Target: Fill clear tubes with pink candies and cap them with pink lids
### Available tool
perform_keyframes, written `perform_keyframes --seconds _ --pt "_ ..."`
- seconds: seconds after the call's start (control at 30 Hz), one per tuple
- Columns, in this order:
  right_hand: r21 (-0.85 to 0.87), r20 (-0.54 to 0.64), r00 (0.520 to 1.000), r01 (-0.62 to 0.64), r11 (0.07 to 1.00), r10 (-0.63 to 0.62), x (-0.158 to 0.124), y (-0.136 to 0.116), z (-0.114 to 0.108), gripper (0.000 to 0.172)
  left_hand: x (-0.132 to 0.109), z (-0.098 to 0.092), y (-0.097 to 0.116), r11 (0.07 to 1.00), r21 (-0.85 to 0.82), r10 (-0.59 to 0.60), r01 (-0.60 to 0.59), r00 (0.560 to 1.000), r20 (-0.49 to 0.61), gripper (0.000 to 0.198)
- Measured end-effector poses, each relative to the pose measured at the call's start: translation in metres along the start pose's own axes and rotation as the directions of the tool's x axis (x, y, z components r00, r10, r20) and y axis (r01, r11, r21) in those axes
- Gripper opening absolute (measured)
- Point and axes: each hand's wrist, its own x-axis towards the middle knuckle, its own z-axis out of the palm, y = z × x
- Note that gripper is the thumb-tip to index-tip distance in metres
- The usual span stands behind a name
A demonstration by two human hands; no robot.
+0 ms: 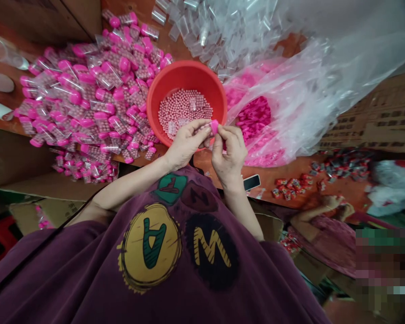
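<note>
My left hand [186, 143] and my right hand [228, 150] meet just in front of an orange-red bowl [162, 85] holding small pink beads [180, 108]. Between them they pinch a small clear tube with a pink cap [213, 127]. The left fingers wrap the tube's body. The right fingertips press on the pink cap end. Both hands hover over the bowl's near rim.
A big heap of filled pink-capped tubes [97, 94] lies left of the bowl. Empty clear tubes [205, 31] sit behind it. A clear plastic bag of pink caps [256, 117] lies to the right. A phone [251, 182] rests on the table; another person's hands [334, 204] work at right.
</note>
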Motion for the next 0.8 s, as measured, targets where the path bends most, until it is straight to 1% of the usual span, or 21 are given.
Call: perform_keyframes --seconds 0.07,0.1,0.13,0.17,0.2,0.23,0.27,0.3,0.33,0.37,0.4,0.43,0.47,0.5,0.57,0.6,0.67,0.73,0.8 --pt "0.063 0.056 0.998 -0.007 0.998 0.003 0.007 0.002 -0.008 0.016 0.001 -0.003 0.003 0.999 0.036 0.030 -0.031 0.999 0.037 0.020" --pt "0.106 0.094 0.995 -0.031 0.994 0.021 0.010 0.003 -0.011 0.016 0.002 -0.005 0.005 0.999 0.045 0.022 -0.026 0.997 0.075 0.024" --pt "0.153 0.120 0.991 -0.076 0.985 0.058 0.014 0.005 -0.014 0.018 0.003 -0.008 0.007 0.999 0.051 0.001 -0.007 0.993 0.121 0.028" --pt "0.208 0.127 0.985 -0.142 0.968 0.117 0.017 0.007 -0.014 0.025 0.004 -0.011 0.010 0.998 0.061 -0.030 0.020 0.985 0.170 0.033" --pt "0.279 0.122 0.972 -0.226 0.933 0.199 0.019 0.008 -0.012 0.033 0.004 -0.014 0.012 0.996 0.078 -0.063 0.047 0.974 0.218 0.036" --pt "0.374 0.112 0.951 -0.309 0.875 0.288 0.022 0.009 -0.008 0.042 0.004 -0.016 0.013 0.993 0.100 -0.094 0.070 0.961 0.259 0.038" --pt "0.482 0.115 0.920 -0.381 0.789 0.374 0.024 0.009 -0.002 0.050 0.003 -0.018 0.014 0.989 0.122 -0.119 0.087 0.950 0.289 0.039" --pt "0.587 0.141 0.882 -0.440 0.679 0.449 0.025 0.009 0.006 0.058 0.002 -0.018 0.015 0.985 0.141 -0.139 0.099 0.940 0.311 0.039" --pt "0.672 0.191 0.843 -0.486 0.559 0.502 0.027 0.008 0.014 0.064 0.000 -0.017 0.016 0.982 0.156 -0.154 0.108 0.934 0.323 0.040" --pt "0.728 0.255 0.807 -0.523 0.443 0.533 0.028 0.007 0.021 0.068 -0.003 -0.016 0.016 0.979 0.170 -0.163 0.111 0.931 0.327 0.039" --pt "0.753 0.320 0.772 -0.558 0.347 0.549 0.029 0.006 0.027 0.070 -0.005 -0.014 0.017 0.976 0.188 -0.169 0.112 0.931 0.324 0.038" --pt "0.755 0.380 0.739 -0.595 0.275 0.556 0.029 0.004 0.031 0.071 -0.008 -0.012 0.018 0.971 0.212 -0.174 0.109 0.932 0.317 0.037" --pt "0.744 0.436 0.708 -0.631 0.220 0.556 0.029 0.002 0.033 0.072 -0.012 -0.010 0.020 0.964 0.245 -0.179 0.103 0.933 0.311 0.034" --pt "0.732 0.484 0.687 -0.657 0.180 0.542 0.029 0.000 0.033 0.073 -0.015 -0.008 0.023 0.954 0.285 -0.184 0.095 0.934 0.305 0.030" --pt "0.707 0.569 0.669 -0.695 0.131 0.479 0.029 -0.005 0.030 0.077 -0.021 -0.003 0.031 0.925 0.375 -0.180 0.060 0.939 0.294 0.020" --pt "0.697 0.598 0.667 -0.706 0.122 0.443 0.029 -0.007 0.028 0.079 -0.024 -0.001 0.036 0.906 0.422 -0.165 0.029 0.943 0.288 0.015" --pt "0.692 0.616 0.679 -0.708 0.137 0.398 0.029 -0.012 0.022 0.078 -0.028 0.003 0.044 0.861 0.507 -0.121 -0.038 0.953 0.276 0.006" --pt "0.694 0.580 0.700 -0.692 0.197 0.416 0.029 -0.015 0.018 0.072 -0.029 0.006 0.047 0.823 0.562 -0.085 -0.078 0.962 0.258 0.003" --pt "0.682 0.494 0.723 -0.667 0.301 0.483 0.026 -0.013 0.018 0.068 -0.028 0.006 0.043 0.818 0.571 -0.073 -0.070 0.972 0.225 0.004"
